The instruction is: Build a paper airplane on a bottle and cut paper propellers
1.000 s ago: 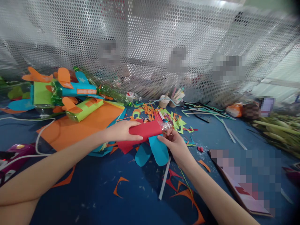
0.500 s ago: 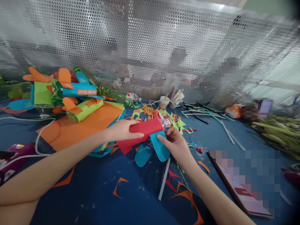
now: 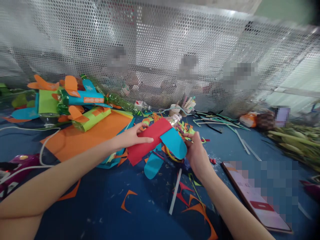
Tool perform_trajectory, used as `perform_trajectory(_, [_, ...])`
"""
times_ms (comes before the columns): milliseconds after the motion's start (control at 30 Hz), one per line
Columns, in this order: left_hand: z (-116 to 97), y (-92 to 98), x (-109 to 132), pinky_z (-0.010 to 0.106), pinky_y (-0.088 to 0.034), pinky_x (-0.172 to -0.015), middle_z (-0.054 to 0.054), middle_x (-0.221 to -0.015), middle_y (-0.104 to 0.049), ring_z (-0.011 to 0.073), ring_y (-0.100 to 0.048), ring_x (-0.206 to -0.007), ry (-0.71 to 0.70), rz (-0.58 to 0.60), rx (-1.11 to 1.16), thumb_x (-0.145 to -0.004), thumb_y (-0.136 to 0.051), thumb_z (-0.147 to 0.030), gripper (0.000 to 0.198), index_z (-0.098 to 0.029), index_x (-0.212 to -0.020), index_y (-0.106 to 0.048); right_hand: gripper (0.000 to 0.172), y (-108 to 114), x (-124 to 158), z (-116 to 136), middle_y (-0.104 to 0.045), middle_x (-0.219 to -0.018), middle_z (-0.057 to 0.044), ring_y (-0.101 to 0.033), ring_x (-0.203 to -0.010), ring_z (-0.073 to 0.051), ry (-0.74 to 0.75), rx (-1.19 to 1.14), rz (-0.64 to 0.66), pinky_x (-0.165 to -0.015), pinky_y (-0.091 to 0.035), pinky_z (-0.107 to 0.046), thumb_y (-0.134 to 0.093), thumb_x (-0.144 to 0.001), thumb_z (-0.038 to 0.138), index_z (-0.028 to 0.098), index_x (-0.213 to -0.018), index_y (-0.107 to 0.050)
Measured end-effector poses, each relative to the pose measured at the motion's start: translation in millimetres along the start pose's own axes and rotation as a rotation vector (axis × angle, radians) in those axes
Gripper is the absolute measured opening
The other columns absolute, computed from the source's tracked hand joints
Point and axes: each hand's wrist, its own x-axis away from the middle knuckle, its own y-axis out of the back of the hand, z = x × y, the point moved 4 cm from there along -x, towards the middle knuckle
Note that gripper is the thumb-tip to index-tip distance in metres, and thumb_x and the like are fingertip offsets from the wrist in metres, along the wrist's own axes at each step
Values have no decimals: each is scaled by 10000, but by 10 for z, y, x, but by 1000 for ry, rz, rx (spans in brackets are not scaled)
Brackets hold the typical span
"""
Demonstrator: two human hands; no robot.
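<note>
My left hand [image 3: 136, 135] is wrapped around a plastic bottle covered in red paper [image 3: 156, 133], thumb along its top. The bottle's clear neck [image 3: 176, 118] points to the upper right. A rounded blue paper wing [image 3: 175, 141] sticks out from its near side. Beside the wing's outer edge is my right hand [image 3: 197, 155], its fingers loosely curved and apart; its thumb is hidden. A second blue paper piece [image 3: 153, 165] is below the bottle, and part of a yellow ring-like thing [image 3: 172, 155] shows behind the wing.
Finished bottle planes [image 3: 82, 96] lie at the left on orange paper [image 3: 65, 143]. Paper scraps [image 3: 200, 211] and a white strip [image 3: 176, 191] litter the blue table. A phone [image 3: 260, 203] lies at the right. Cups of sticks [image 3: 187, 108] stand by the perforated metal screen [image 3: 155, 50].
The bottle has tilted, its neck rising toward the far side, and the wing has swung up and right. My right thumb has come off the wing's top, and that hand has shifted right.
</note>
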Motion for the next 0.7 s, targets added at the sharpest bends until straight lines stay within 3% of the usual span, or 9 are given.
perform_trajectory(100, [52,-29,-21,411,-490,-808,119,-1206,-552,270,-587,-1014,61,35,388,-644,-728,-373,792,-274,-1313,-317,551,-51,-13,-35,-670,-834,-73,-630,-819,-233,-113,-213,113,-718,-499,-357,-378,-749,715,229,-883,-599])
perform_trajectory(200, [86,-77,-19,408,-476,-848,110,-1201,-567,268,-572,-1047,90,16,560,-656,-732,-338,667,-250,-1241,-423,587,-183,63,-97,-668,-1001,-108,-595,-994,-265,-116,-117,263,-861,-462,-392,-440,-713,722,199,-859,-664])
perform_trajectory(300, [63,-180,41,420,-477,-844,99,-1195,-576,277,-570,-1050,110,-1,617,-679,-711,-365,570,-250,-1185,-476,512,-330,228,-123,-590,-1187,-86,-536,-1099,-254,36,89,385,-920,-435,-397,-642,-699,535,240,-1112,-581])
perform_trajectory(367, [6,-248,104,424,-493,-814,94,-1215,-558,279,-569,-1047,76,-45,647,-659,-730,-353,634,-266,-1213,-433,641,-414,350,-125,-519,-1272,-76,-514,-1127,-243,131,215,453,-925,-441,-393,-710,-680,415,269,-1249,-452])
perform_trajectory(500, [-83,-305,177,402,-495,-815,107,-1202,-550,263,-570,-1028,-26,-144,662,-604,-776,-305,792,-250,-1264,-341,736,-468,462,-121,-507,-1258,-86,-589,-1001,-234,116,314,455,-812,-515,-389,-708,-686,353,287,-1308,-318])
perform_trajectory(633, [-41,-206,62,383,-484,-810,98,-1146,-581,243,-587,-983,-92,-118,708,-769,-550,-539,555,-218,-1205,-427,674,-427,411,-58,-520,-1199,-96,-584,-986,-227,82,231,456,-815,-506,-376,-660,-718,318,261,-1291,-309])
perform_trajectory(700, [16,-80,-36,360,-472,-836,95,-1142,-588,240,-570,-1018,-110,-168,697,-802,-467,-574,537,-198,-1185,-456,602,-371,337,-43,-535,-1164,-82,-554,-1030,-228,77,179,457,-842,-484,-367,-621,-739,321,257,-1272,-348])
